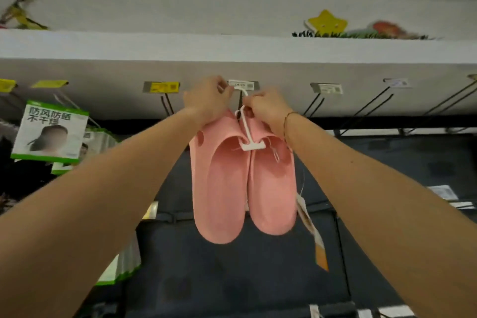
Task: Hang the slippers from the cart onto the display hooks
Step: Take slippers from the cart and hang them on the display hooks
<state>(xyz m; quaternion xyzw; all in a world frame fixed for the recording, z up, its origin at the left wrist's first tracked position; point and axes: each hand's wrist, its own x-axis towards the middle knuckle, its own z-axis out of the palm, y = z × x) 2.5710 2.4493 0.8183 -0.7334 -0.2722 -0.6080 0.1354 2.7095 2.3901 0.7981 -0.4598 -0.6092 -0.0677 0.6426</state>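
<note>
A pair of pink slippers (240, 188) hangs soles toward me, joined by a white plastic hanger (249, 134). My left hand (207, 102) is raised at the display hook (241, 86) with the white price tag, its fingers pinching at the hook's front end. My right hand (268, 108) grips the top of the white hanger just below that hook. A paper tag (313, 235) with an orange end dangles from the right slipper. The cart is out of view.
Bare black hooks (371, 103) with price tags stick out to the right, another (165, 100) to the left. Green-edged packets (50, 131) hang at the left. A white shelf (232, 46) with a yellow star toy (326, 22) runs above. Dark back panel below.
</note>
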